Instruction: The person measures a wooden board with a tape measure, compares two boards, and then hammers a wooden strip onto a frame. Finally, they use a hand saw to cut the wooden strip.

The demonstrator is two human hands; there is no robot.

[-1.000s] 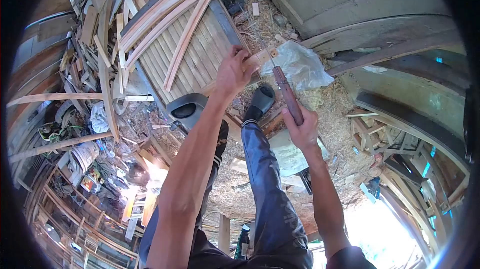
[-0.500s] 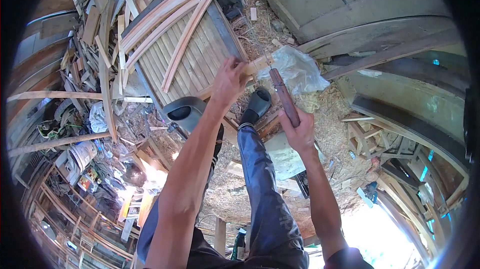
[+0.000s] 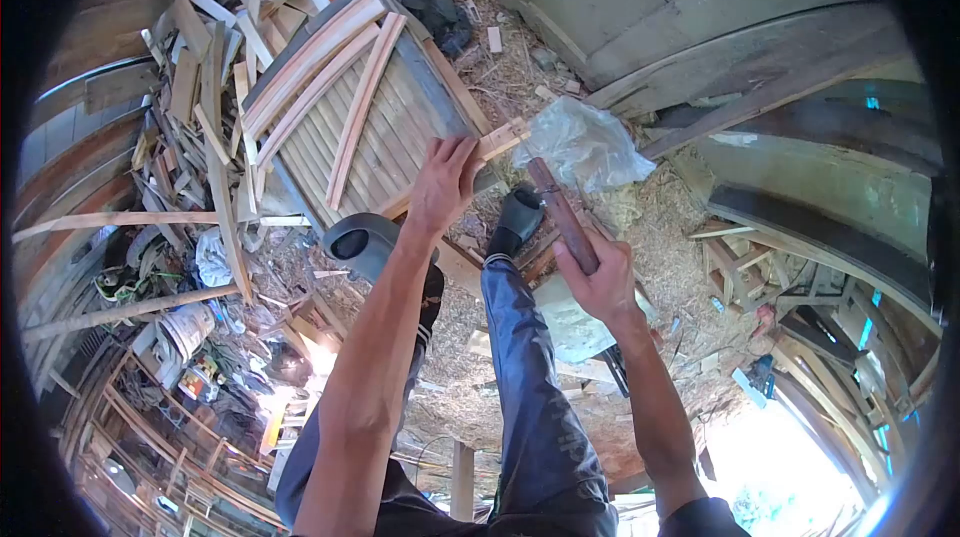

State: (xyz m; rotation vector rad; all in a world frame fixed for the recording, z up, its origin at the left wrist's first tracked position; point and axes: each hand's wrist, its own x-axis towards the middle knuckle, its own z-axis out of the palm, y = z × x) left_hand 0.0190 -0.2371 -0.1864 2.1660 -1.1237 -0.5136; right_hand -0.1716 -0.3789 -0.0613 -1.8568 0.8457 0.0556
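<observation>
My left hand [image 3: 442, 182] is closed over a light wooden strip [image 3: 505, 139] and holds it down at the near edge of a slatted wooden platform [image 3: 400, 132]. The strip's end sticks out past the platform, towards a clear plastic bag [image 3: 590, 142]. My right hand [image 3: 603, 277] grips the dark wooden handle of a saw [image 3: 563, 217], just right of the strip's end. Its thin blade is edge-on and hard to make out. Curved wooden pieces [image 3: 365, 107] lie across the platform. My left shoe [image 3: 370, 242] is at the platform's near corner.
Offcuts [image 3: 190, 67] are heaped left of the platform. My right shoe [image 3: 520, 212] stands on a floor strewn with shavings. Large curved panels [image 3: 700, 7] lean at the upper right, with a small wooden frame [image 3: 735, 267] below. A long pole [image 3: 130, 312] juts in from the left.
The camera view has shifted slightly. My right hand and the saw handle have moved down a little, away from the strip. The left hand keeps its hold on the strip.
</observation>
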